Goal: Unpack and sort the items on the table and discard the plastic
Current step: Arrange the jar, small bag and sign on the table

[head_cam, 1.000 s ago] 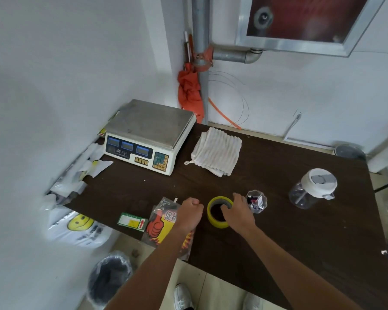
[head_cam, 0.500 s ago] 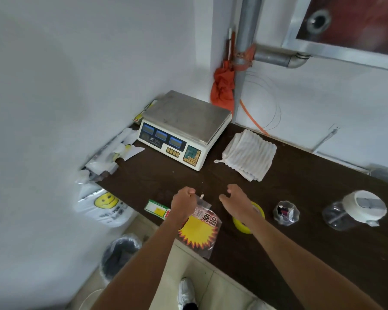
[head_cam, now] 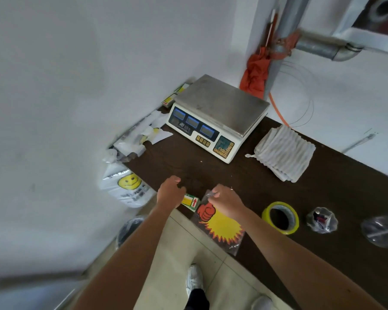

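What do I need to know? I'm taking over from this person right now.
Left hand: curled, nothing seen in it, beside the green card.
Right hand: pinches the top edge of the sticker packet at the table edge.
Tape roll and small clear pack lie to its right.
Done: nothing visibly unpacked.
To do: open packet, sort, drop plastic in the bin below.

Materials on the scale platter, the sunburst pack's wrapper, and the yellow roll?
Scale platter: bare metal, probably stainless, matte grey with scuffs. Wrapper: thin clear plastic film, glossy, see-through crinkled bottom edge. Yellow roll: likely plastic adhesive tape, shiny wound band.
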